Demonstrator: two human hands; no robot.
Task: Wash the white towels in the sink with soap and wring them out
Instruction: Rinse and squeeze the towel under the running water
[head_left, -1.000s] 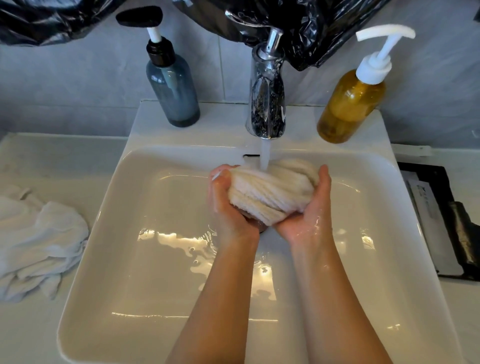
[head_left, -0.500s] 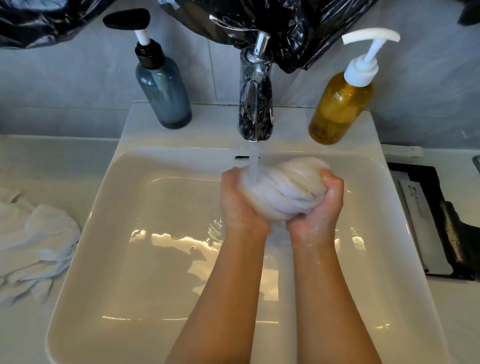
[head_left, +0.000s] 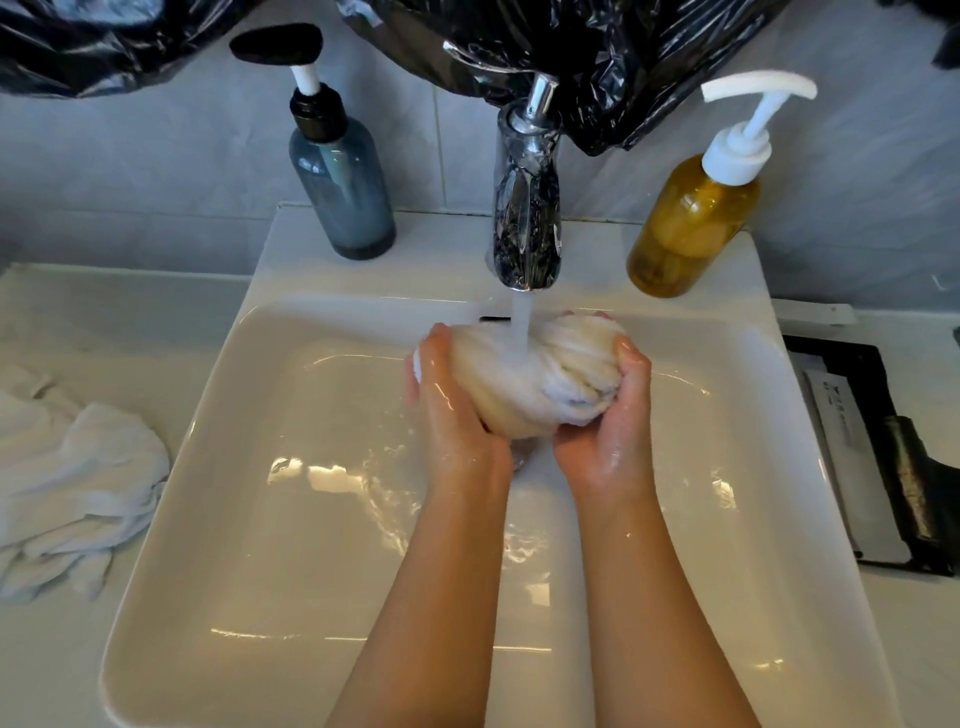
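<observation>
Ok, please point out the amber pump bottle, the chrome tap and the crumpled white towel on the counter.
amber pump bottle (head_left: 691, 228), head view, glass body
chrome tap (head_left: 527, 223), head view, spout front
crumpled white towel (head_left: 78, 483), head view, middle folds

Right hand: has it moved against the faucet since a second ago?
Yes. The right hand has closed up around the towel, thumb now higher, nearer the faucet.

Wet white towel (head_left: 530, 379) bunched into a ball above the sink (head_left: 260, 519); another towel (head_left: 72, 488) crumpled left of it
</observation>
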